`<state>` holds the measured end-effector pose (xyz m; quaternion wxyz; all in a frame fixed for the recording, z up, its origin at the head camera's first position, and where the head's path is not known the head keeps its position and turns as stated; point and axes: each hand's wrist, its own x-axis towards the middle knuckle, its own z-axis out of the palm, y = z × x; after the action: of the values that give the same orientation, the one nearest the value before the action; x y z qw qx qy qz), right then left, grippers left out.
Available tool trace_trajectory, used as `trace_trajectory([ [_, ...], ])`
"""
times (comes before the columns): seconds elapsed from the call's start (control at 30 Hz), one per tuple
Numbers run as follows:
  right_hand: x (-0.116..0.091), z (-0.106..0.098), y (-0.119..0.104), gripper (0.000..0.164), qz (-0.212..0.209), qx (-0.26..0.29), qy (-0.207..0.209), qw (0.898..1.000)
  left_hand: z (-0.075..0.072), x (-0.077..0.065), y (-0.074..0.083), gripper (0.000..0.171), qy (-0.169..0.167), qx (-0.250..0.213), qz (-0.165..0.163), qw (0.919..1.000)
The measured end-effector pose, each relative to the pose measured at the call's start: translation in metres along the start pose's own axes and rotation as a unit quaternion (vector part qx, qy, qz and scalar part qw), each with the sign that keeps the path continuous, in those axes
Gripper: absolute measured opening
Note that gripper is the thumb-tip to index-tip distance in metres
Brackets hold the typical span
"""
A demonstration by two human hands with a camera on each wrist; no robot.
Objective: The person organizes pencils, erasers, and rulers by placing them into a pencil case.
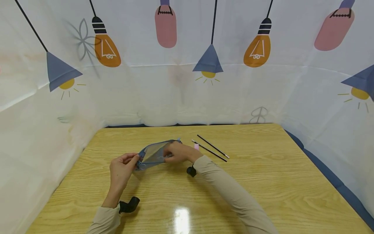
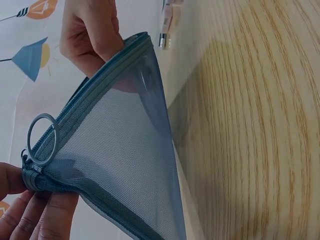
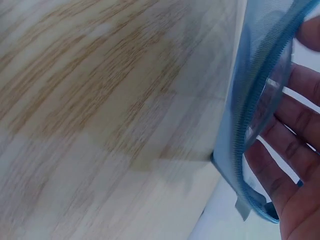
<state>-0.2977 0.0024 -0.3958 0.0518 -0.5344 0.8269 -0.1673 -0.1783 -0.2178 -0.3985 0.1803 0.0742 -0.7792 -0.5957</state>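
A blue mesh zipper pouch (image 1: 153, 152) is held up over the table with its mouth unzipped. My left hand (image 1: 124, 165) pinches its near-left corner, beside the zipper pull ring (image 2: 43, 140). My right hand (image 1: 178, 152) reaches into the mouth at the other end. In the right wrist view its fingers (image 3: 295, 145) lie fairly straight inside the pouch, with the thumb apart from them near the zipper edge. Against the fingertips shows a clear, shiny piece (image 3: 265, 107), partly hidden by the zipper side; I cannot tell what it is.
Two thin black pencils (image 1: 213, 146) lie side by side on the wooden table (image 1: 263, 182), right of the pouch. A small pink item (image 1: 196, 147) is by the right wrist. A white curtain (image 1: 181, 94) with lamp prints hangs around the table's back and sides.
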Motion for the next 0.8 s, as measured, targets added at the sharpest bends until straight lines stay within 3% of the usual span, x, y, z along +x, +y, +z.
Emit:
trace_trajectory([
  [0.4, -0.006, -0.005, -0.003, 0.022, 0.004, -0.019, 0.018, 1.0, 0.0, 0.0, 0.0, 0.024, -0.001, -0.011, -0.009, 0.9999],
  [0.8, -0.015, -0.015, -0.01, 0.024, 0.02, -0.09, 0.052, 0.994, -0.001, -0.001, 0.002, 0.025, -0.007, -0.026, -0.018, 0.9995],
])
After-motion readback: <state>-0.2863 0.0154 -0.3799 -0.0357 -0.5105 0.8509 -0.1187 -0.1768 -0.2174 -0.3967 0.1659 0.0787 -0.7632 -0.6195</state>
